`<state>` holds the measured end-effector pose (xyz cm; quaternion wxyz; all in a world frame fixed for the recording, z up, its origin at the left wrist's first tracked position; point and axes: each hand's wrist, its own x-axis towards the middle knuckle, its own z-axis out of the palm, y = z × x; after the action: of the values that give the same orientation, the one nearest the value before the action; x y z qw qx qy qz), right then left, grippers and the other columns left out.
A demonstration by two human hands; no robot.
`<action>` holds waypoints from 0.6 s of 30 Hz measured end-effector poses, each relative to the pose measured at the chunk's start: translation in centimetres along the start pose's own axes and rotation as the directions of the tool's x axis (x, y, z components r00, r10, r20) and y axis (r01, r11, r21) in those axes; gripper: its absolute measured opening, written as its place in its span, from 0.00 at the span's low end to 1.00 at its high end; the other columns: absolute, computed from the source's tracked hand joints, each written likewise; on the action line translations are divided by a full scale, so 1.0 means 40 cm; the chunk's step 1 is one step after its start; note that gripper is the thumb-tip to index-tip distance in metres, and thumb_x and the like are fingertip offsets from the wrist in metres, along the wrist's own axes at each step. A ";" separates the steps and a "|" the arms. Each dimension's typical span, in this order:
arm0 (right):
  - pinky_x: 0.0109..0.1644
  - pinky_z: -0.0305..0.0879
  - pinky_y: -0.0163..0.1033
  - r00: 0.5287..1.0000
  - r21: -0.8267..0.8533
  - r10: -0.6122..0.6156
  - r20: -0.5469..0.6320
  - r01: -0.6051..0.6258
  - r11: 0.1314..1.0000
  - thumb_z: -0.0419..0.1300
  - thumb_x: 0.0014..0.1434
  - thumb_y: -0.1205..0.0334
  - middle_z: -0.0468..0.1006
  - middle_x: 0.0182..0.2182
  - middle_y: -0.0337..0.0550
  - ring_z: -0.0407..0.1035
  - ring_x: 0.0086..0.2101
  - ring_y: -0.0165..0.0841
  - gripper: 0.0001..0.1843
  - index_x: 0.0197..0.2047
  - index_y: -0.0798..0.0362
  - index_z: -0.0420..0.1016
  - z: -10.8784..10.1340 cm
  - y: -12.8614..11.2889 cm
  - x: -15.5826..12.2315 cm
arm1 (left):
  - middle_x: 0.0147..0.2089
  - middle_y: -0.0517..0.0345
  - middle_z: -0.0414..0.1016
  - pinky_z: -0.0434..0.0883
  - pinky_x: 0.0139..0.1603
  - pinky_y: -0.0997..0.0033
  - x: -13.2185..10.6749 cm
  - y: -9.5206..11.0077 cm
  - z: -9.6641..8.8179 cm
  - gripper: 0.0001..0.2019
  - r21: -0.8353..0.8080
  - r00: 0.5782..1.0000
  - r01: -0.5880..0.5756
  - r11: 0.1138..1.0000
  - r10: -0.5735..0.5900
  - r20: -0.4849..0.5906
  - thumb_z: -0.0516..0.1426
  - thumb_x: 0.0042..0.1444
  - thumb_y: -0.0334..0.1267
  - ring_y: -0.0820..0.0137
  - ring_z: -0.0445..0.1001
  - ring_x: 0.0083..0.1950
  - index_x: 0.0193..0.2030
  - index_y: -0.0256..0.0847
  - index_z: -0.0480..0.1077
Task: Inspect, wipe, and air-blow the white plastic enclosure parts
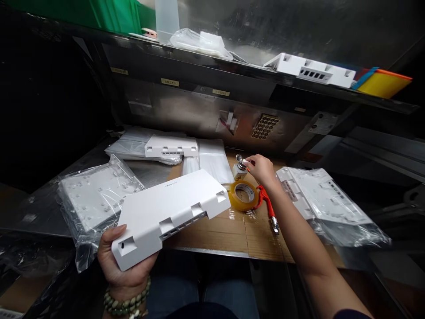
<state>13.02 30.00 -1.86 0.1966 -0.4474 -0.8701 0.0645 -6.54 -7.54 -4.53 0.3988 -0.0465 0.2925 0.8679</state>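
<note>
My left hand (pixel 128 261) grips one end of a white plastic router housing (pixel 169 201), thumb on top and fingers beneath. The housing is tilted, with its row of port openings facing me. My right hand (pixel 260 169) is pinched at the top of a small dispenser bottle (pixel 239 170) whose metal lid stands flipped up. A small white piece (pixel 245 163) shows at the fingertips; its material is unclear. Just in front of the bottle lies a roll of yellowish tape (pixel 243 195). Beside it is a red air gun (pixel 267 204) with a metal fitting.
Bagged white housings (pixel 96 190) lie at left, and more bagged housings (pixel 332 199) at right. Another housing (pixel 171 147) rests on plastic bags at the back. Cardboard (pixel 212 235) covers the bench. A shelf (pixel 245 71) above carries a housing (pixel 315 68) and a yellow bin (pixel 385 83).
</note>
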 end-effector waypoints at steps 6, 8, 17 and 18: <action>0.43 0.65 0.40 0.999 -0.125 0.016 0.040 -0.011 0.992 0.60 0.63 0.66 0.81 0.45 0.50 0.76 0.42 0.40 0.12 0.40 0.51 0.88 0.009 -0.044 0.012 | 0.42 0.60 0.86 0.85 0.35 0.58 -0.008 0.014 0.000 0.22 0.035 0.990 -0.023 0.999 0.028 -0.135 0.63 0.46 0.38 0.56 0.84 0.37 0.51 0.53 0.75; 0.42 0.65 0.40 0.999 -0.118 0.025 0.028 -0.022 0.993 0.61 0.61 0.66 0.81 0.43 0.50 0.76 0.41 0.40 0.11 0.37 0.52 0.87 0.005 -0.050 0.017 | 0.38 0.61 0.86 0.83 0.27 0.60 -0.009 0.014 -0.007 0.23 0.022 0.985 -0.037 0.999 0.040 -0.169 0.63 0.42 0.37 0.58 0.83 0.30 0.49 0.53 0.75; 0.43 0.73 0.42 0.939 0.480 -0.021 -0.343 0.195 0.855 0.60 0.70 0.52 0.83 0.42 0.46 0.76 0.40 0.37 0.13 0.46 0.50 0.81 -0.079 -0.179 -0.255 | 0.38 0.61 0.86 0.81 0.22 0.58 -0.031 -0.005 0.026 0.30 0.081 0.978 -0.102 0.992 0.114 -0.173 0.66 0.38 0.38 0.58 0.80 0.25 0.53 0.57 0.73; 0.41 0.73 0.41 0.925 0.559 -0.003 -0.381 0.232 0.796 0.63 0.69 0.54 0.82 0.40 0.44 0.76 0.39 0.36 0.09 0.44 0.49 0.82 -0.084 -0.209 -0.305 | 0.39 0.61 0.86 0.81 0.23 0.60 -0.035 -0.010 0.039 0.30 0.078 0.973 -0.117 0.990 0.130 -0.191 0.64 0.39 0.38 0.60 0.80 0.24 0.54 0.57 0.73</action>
<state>14.42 15.05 0.14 0.4865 -0.3113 -0.7810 0.2377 -5.05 -7.41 -2.98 0.3146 -0.1002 0.3615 0.8720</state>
